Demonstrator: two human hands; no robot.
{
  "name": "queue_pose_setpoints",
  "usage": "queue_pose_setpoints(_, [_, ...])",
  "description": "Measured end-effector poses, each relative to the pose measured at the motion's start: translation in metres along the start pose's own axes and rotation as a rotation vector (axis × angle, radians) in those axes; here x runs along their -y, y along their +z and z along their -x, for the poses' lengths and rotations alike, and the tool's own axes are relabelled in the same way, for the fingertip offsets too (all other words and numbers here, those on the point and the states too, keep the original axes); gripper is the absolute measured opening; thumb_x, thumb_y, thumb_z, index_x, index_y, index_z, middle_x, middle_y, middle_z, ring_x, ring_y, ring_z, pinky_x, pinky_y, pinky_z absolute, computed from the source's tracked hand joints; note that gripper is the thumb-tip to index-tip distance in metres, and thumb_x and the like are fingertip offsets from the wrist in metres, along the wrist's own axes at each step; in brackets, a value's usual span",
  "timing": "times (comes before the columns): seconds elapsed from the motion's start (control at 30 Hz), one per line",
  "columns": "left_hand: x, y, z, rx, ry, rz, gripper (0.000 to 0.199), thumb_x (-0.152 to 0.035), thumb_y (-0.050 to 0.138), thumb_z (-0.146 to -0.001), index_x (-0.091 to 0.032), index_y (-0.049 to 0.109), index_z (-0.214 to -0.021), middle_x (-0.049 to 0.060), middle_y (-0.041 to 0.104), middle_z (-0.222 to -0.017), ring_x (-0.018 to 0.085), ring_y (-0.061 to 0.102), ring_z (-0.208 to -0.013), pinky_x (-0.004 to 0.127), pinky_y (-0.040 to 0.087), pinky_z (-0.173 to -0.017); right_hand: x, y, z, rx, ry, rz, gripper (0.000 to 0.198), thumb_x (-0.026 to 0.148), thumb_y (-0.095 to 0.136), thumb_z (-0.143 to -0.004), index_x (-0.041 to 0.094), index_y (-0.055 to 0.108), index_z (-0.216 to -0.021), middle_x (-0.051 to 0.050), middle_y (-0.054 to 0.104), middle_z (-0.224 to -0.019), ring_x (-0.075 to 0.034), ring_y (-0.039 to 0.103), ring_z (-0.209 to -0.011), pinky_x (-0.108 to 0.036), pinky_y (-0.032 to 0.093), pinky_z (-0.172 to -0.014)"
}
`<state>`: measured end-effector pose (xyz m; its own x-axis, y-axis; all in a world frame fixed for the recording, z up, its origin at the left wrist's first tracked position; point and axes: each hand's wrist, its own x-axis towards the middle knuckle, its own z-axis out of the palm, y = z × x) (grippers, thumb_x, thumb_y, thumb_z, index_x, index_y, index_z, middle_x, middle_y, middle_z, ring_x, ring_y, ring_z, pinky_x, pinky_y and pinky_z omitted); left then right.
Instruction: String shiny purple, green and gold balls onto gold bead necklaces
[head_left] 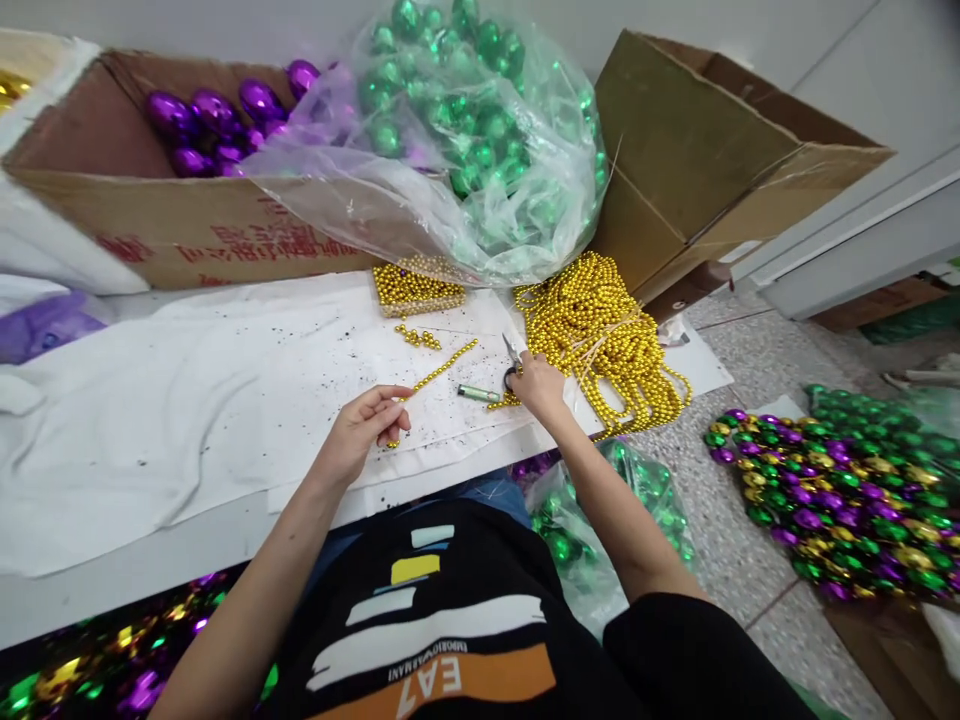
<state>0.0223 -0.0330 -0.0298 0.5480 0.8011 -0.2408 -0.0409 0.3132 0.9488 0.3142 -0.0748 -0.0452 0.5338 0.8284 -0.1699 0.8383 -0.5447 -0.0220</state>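
My left hand (367,428) pinches a short strand of gold beads (448,365) above the white cloth. One end of the strand points toward the back right, and a bit of it shows below my fingers. My right hand (540,385) is closed around the black handle of a pair of scissors (512,350), blades pointing away from me. Just left of it lies a green lighter (478,393). A large heap of gold bead strings (600,340) sits beside my right hand. Several loose gold beads (418,338) lie beyond my left hand.
At the back stand a clear box of gold beads (418,290), a carton (225,235) with purple ornaments, a plastic bag (517,220) of green ornaments and a tall carton (697,150). Multicoloured bead garlands (840,500) lie at right. White cloth (187,400) covers the table.
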Motion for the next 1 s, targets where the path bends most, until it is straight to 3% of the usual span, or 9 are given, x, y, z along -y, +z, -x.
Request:
queue_pose_setpoints(0.23, [0.004, -0.005, 0.001, -0.017, 0.027, -0.048, 0.034, -0.039, 0.069, -0.085, -0.016, 0.069, -0.109, 0.004, 0.067, -0.073, 0.010, 0.055, -0.062, 0.019, 0.036, -0.050, -0.009, -0.011, 0.008, -0.044, 0.039, -0.007, 0.042, 0.036, 0.050, -0.093, 0.019, 0.057, -0.130, -0.015, 0.051, -0.127, -0.028, 0.064, -0.100, -0.035, 0.048, -0.075])
queue_pose_setpoints(0.5, [-0.008, 0.004, 0.004, -0.002, 0.147, -0.245, 0.029, -0.038, 0.061, -0.091, -0.018, 0.070, -0.110, 0.004, 0.071, -0.078, 0.011, 0.051, -0.060, 0.023, 0.038, -0.054, 0.026, -0.002, -0.022, -0.124, 0.004, -0.070, 0.036, 0.025, 0.042, -0.095, 0.013, 0.063, -0.122, -0.020, 0.054, -0.124, -0.032, 0.051, -0.114, -0.039, 0.047, -0.083])
queue_pose_setpoints(0.6, [-0.013, 0.005, 0.005, 0.001, 0.180, -0.293, 0.027, -0.037, 0.060, -0.092, -0.018, 0.070, -0.109, 0.004, 0.071, -0.078, 0.011, 0.050, -0.058, 0.023, 0.036, -0.052, 0.031, 0.007, -0.005, -0.128, -0.040, -0.066, 0.035, 0.026, 0.041, -0.097, 0.012, 0.065, -0.117, -0.020, 0.058, -0.120, -0.034, 0.045, -0.118, -0.041, 0.044, -0.090])
queue_pose_setpoints(0.77, [-0.016, 0.009, 0.007, 0.044, 0.203, -0.344, 0.025, -0.035, 0.058, -0.093, -0.019, 0.071, -0.107, 0.003, 0.071, -0.077, 0.010, 0.050, -0.059, 0.023, 0.037, -0.054, 0.024, 0.019, 0.034, -0.151, -0.229, -0.093, 0.033, 0.029, 0.042, -0.099, 0.014, 0.068, -0.113, -0.016, 0.061, -0.116, -0.030, 0.047, -0.112, -0.040, 0.039, -0.099])
queue_pose_setpoints(0.87, [-0.016, 0.015, 0.007, 0.083, 0.192, -0.358, 0.023, -0.033, 0.057, -0.093, -0.019, 0.071, -0.105, 0.003, 0.071, -0.076, 0.010, 0.050, -0.057, 0.024, 0.038, -0.053, 0.020, 0.019, 0.027, -0.168, -0.150, -0.083, 0.035, 0.028, 0.038, -0.100, 0.012, 0.065, -0.117, -0.017, 0.059, -0.118, -0.030, 0.048, -0.113, -0.039, 0.039, -0.099])
queue_pose_setpoints(1.0, [-0.015, 0.021, 0.007, 0.101, 0.194, -0.319, 0.022, -0.031, 0.057, -0.092, -0.018, 0.071, -0.104, 0.003, 0.071, -0.075, 0.012, 0.059, -0.063, 0.024, 0.042, -0.055, 0.017, 0.014, -0.005, -0.128, -0.038, -0.036, 0.036, 0.026, 0.041, -0.098, 0.011, 0.059, -0.125, -0.019, 0.054, -0.124, -0.031, 0.050, -0.114, -0.039, 0.044, -0.091])
